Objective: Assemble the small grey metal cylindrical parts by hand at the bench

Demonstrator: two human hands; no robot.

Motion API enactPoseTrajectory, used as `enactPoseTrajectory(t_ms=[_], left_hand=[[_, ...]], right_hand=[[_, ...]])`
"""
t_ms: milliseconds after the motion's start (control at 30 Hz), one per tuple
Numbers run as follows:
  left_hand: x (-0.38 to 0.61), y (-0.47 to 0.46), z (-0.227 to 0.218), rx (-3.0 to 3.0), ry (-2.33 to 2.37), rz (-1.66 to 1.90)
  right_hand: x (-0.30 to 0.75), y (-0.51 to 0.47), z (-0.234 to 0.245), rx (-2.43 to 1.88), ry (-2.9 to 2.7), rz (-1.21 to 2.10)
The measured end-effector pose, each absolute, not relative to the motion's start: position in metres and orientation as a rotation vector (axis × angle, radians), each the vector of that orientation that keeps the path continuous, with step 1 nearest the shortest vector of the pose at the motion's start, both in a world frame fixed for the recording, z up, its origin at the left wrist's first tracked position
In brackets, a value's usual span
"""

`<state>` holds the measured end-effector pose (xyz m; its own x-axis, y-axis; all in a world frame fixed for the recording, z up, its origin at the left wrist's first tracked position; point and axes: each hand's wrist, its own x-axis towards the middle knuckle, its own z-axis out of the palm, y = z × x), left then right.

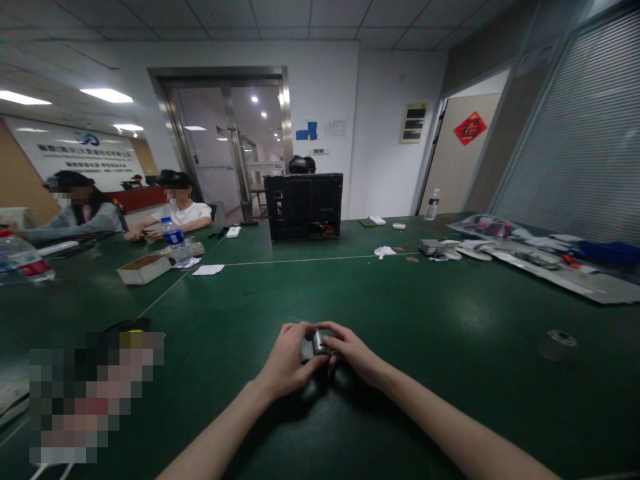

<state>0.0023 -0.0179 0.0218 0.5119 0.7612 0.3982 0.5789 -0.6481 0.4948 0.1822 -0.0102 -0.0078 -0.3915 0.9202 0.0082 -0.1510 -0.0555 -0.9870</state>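
A small, silvery, cylindrical metal piece point(319, 343) sits between the person's left hand point(290, 359) and right hand point(354, 351), both gripping it with curled fingers. It looks rigid, smooth, possibly slippery, probably dense; its curved sides seem the surest hold.

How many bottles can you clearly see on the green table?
3: red-capped bottle at far left, blue-capped bottle beside the open box, small bottle at back right. Another may be hidden at the left edge.
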Motion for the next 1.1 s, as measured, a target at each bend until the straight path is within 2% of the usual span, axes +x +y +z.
enactPoseTrajectory(t_ms=[433, 867, 1100], left_hand=[[0.006, -0.02, 0.026, 2.462, 1.097, 0.838], [0.004, -0.019, 0.022, 2.45, 1.126, 0.887], [0.005, -0.019, 0.021, 2.466, 1.088, 0.892]], right_hand=[[0.183, -0.005, -0.015, -0.931, -1.572, 1.429], [0.183, -0.012, -0.005, -0.9, -1.422, 1.559], [0.182, -0.01, -0.009, -0.891, -1.49, 1.526]])
